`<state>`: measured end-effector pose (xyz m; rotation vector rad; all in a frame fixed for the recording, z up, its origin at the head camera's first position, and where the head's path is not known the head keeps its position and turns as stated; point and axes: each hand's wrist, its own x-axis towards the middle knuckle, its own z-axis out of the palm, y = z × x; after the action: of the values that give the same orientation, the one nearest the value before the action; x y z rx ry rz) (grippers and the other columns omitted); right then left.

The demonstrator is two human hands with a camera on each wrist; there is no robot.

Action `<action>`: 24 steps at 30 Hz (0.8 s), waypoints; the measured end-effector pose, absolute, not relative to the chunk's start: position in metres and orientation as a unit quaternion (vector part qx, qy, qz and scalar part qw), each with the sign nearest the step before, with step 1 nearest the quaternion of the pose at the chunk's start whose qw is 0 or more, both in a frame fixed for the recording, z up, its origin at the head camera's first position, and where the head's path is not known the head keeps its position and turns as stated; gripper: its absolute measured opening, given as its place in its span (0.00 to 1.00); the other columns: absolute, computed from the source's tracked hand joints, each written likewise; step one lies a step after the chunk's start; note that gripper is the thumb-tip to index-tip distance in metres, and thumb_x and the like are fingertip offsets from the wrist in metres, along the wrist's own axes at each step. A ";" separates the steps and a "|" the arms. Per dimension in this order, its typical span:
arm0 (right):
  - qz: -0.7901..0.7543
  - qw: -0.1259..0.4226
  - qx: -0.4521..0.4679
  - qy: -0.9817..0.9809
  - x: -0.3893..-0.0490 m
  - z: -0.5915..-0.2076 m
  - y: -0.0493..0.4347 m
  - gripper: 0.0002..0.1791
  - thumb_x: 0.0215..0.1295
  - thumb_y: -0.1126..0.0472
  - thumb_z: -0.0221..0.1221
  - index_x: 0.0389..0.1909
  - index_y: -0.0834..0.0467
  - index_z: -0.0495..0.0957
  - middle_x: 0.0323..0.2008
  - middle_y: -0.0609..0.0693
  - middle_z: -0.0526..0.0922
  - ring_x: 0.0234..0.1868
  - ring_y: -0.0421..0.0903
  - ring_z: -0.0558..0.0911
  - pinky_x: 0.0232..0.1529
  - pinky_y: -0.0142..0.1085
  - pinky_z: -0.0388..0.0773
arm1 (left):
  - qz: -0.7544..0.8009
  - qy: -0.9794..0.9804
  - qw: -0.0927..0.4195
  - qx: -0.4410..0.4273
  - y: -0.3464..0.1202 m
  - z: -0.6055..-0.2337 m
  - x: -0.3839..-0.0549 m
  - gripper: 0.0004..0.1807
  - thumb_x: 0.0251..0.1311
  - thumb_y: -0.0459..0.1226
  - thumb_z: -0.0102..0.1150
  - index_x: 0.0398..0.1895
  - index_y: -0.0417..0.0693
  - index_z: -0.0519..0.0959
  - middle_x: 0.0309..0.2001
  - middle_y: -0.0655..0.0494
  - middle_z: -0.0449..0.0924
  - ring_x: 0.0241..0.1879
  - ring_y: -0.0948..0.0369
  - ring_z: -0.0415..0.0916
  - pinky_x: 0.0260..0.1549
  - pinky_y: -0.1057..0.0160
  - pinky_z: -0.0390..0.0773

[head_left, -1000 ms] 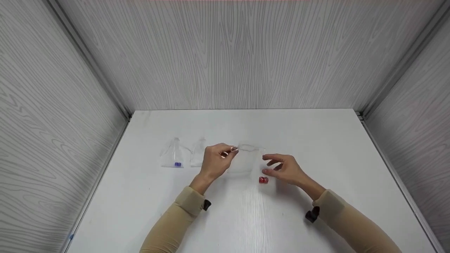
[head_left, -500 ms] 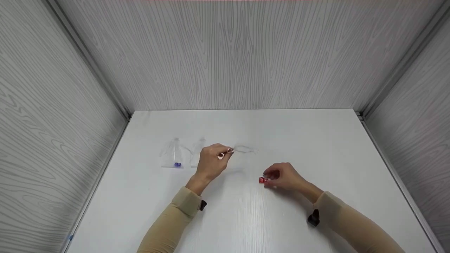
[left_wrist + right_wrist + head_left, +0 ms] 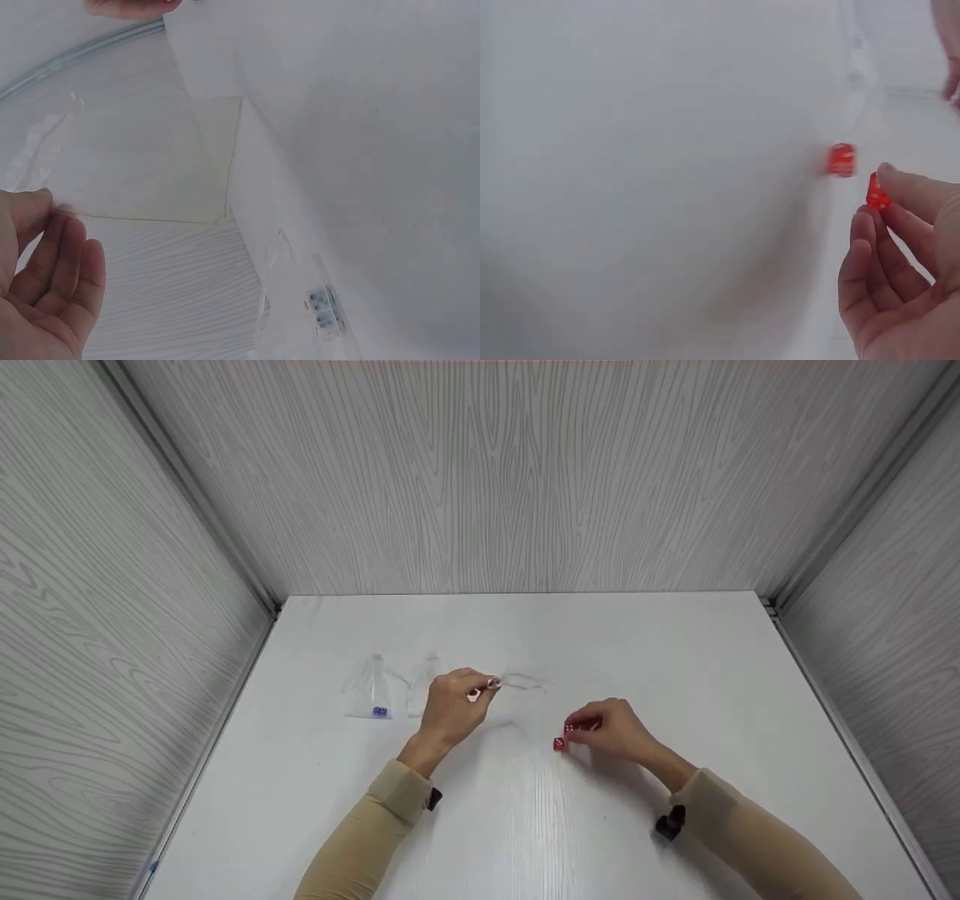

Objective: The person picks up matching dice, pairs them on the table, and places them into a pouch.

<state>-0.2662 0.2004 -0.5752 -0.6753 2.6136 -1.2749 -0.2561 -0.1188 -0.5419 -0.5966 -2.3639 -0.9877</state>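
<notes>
My left hand (image 3: 455,706) pinches the top edge of a clear plastic bag (image 3: 157,165) between thumb and forefinger; its mouth gapes a little to the right of the fingers in the head view. Between the thumb and fingertips of my right hand (image 3: 613,729) is a red die (image 3: 877,193) with white dots, raised off the table. A second red die (image 3: 559,744) lies on the table just left of those fingertips. To the left of my left hand lies another clear bag (image 3: 360,695) with blue dice (image 3: 379,711) in its bottom corner.
One more clear bag (image 3: 417,701) lies beside the bag with the blue dice, partly behind my left hand. The white table (image 3: 480,825) is bounded by grey wood-grain panels (image 3: 525,480) at the back and on both sides.
My right hand has come down to the pair of red dice, gripped one and lifted it away from the other. My left hand has shifted slightly left, still holding the bag.
</notes>
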 end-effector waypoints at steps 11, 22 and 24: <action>-0.500 -0.054 -0.248 0.828 -0.277 -0.495 0.166 0.09 0.70 0.63 0.77 0.49 0.55 0.96 0.42 0.53 0.96 0.41 0.36 0.88 0.41 0.26 0.84 | -0.366 -0.861 0.260 -0.239 -0.113 -0.538 -0.256 0.03 0.70 0.31 0.76 0.41 0.43 0.96 0.36 0.51 0.95 0.33 0.58 0.90 0.35 0.59 0.91; -0.492 -0.050 -0.265 0.828 -0.285 -0.494 0.141 0.10 0.70 0.63 0.77 0.49 0.59 0.95 0.43 0.55 0.96 0.39 0.43 0.87 0.39 0.28 0.83 | -0.363 -0.859 0.259 -0.252 -0.107 -0.532 -0.256 0.03 0.70 0.31 0.75 0.39 0.43 0.95 0.35 0.52 0.95 0.32 0.59 0.89 0.35 0.61 0.89; -0.499 -0.044 -0.263 0.824 -0.286 -0.496 0.140 0.10 0.70 0.62 0.78 0.49 0.59 0.95 0.43 0.55 0.96 0.37 0.42 0.87 0.38 0.28 0.83 | -0.361 -0.858 0.261 -0.254 -0.108 -0.533 -0.256 0.03 0.69 0.30 0.74 0.39 0.43 0.95 0.34 0.51 0.95 0.32 0.58 0.88 0.34 0.60 0.89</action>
<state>-0.2857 0.1405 -0.4964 -0.8514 2.6652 -1.6130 -0.2555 -0.1078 -0.5326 -0.6876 -2.3230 -0.9777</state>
